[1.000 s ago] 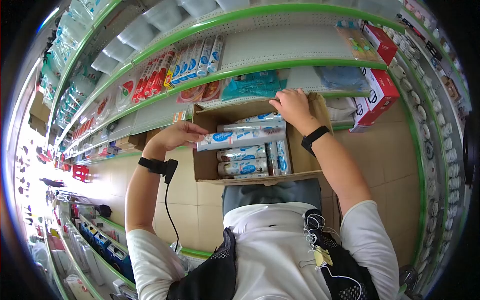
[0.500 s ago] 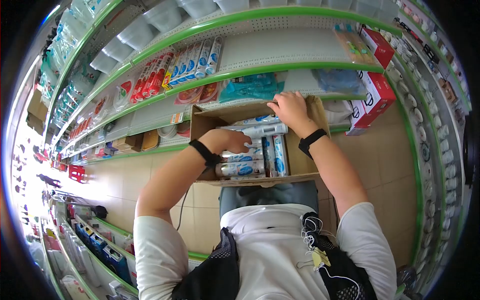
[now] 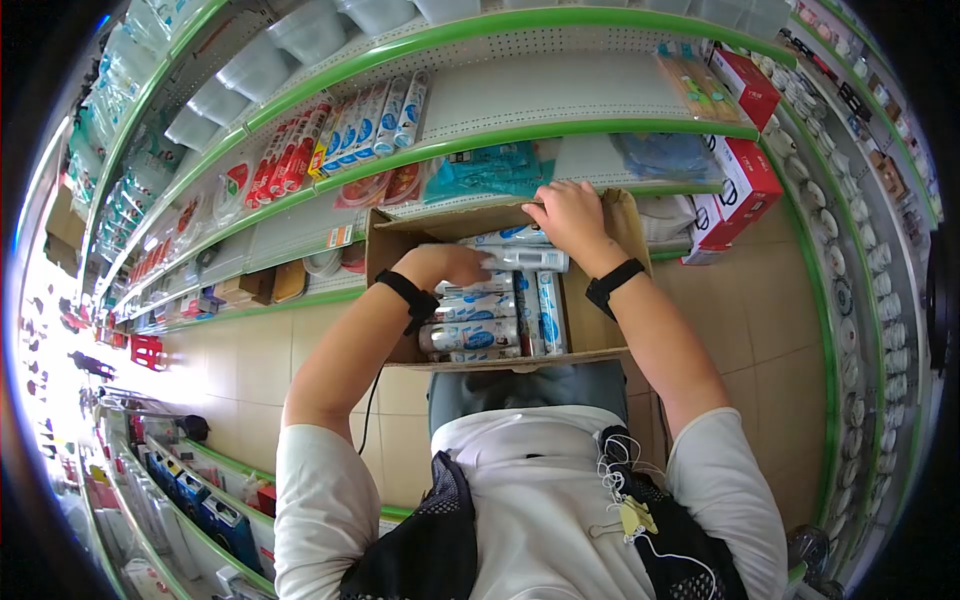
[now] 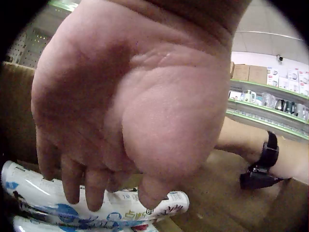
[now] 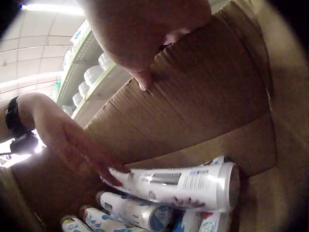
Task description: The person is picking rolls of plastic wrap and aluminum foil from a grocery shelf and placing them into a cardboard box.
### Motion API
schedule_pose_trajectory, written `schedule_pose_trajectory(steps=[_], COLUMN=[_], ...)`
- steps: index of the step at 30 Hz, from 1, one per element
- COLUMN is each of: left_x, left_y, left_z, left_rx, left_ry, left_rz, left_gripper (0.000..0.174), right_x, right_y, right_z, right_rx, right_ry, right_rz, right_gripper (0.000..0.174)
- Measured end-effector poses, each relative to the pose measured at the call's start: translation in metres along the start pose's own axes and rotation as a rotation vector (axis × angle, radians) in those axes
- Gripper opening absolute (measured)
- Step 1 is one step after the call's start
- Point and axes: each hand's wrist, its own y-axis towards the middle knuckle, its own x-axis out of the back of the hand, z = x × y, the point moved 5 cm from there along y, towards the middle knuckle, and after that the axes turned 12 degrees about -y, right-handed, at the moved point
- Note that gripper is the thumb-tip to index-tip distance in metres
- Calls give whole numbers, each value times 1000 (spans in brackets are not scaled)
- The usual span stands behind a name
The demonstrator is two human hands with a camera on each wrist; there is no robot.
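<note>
A cardboard box (image 3: pixel 593 318) stands open in front of the person, holding several white-and-blue plastic-wrapped rolls (image 3: pixel 474 334). Lying crosswise on top is one wrapped roll (image 3: pixel 530 260), its barcode side showing in the right wrist view. The left hand (image 3: pixel 447 266) hovers over the left part of that roll, fingers loosely extended. Its fingertips are right at the roll's surface in the left wrist view. At the far rim, the right hand (image 3: pixel 568 213) grips the box's cardboard wall (image 5: pixel 207 77), its thumb on the inner face and the other fingers over the edge.
Green-edged shelves (image 3: pixel 470 150) run behind the box, with matching blue-and-white rolls (image 3: pixel 388 117) and red rolls (image 3: pixel 290 150) standing on one. Blue-green packets (image 3: pixel 485 172) lie on the shelf below. Red-and-white cartons (image 3: pixel 738 190) stand at the right. Tiled floor (image 3: pixel 715 320) surrounds the box.
The left hand has moved from the top roll's left end, outside the box's left side, to above the rolls inside, then slightly up and back. The right hand keeps its hold on the rim.
</note>
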Motion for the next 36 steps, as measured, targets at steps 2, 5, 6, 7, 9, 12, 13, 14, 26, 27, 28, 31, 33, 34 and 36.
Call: schedule_pose_trajectory(steps=[2,5,6,7,9,12,13,14,26,27,28,31,33,34,36], left_x=[2,5,-1,-4,-9,-12,-10,-7,166,180,194,224,239,247,257], left_y=[10,10,20,22,23,23,21,21,-37,-29,-21,-3,13,27,36], left_z=[15,19,29,29,30,23,19,19,52,76,97,141,160,174,172], left_rx=[-50,-67,-102,-137,-139,-208,-274,-269,-277,-228,-177,15,41,96,218], left_ry=[-1,-25,25,73,57,31,22,20,-782,-617,-449,-342,-382,-361,-392], left_rz=[-115,-262,-266,-270,-230,-183,-181,-186,-655,-793,-925,-991,-991,-924,-726], left_gripper=[67,65,66,66,65,60,57,57,27,30,35,51,58,58,62], right_x=[-1,0,2,1,-1,-3,-4,-5,9,10,10,10,10,9,9], right_y=[1,1,0,0,0,0,1,1,1,1,1,2,6,8,12], right_z=[0,4,5,4,4,3,4,3,7,7,8,6,4,3,2], right_rx=[-7,-8,1,2,-2,1,6,-1,-20,-25,-34,-22,-30,-28,-18], right_ry=[3,7,9,7,2,7,9,6,1,-7,-20,-17,-10,1,-1], right_rz=[5,2,-5,-7,0,-9,-11,2,41,45,60,7,20,22,29], right_gripper=[31,31,31,31,29,30,30,29,26,26,24,24,24,24,23])
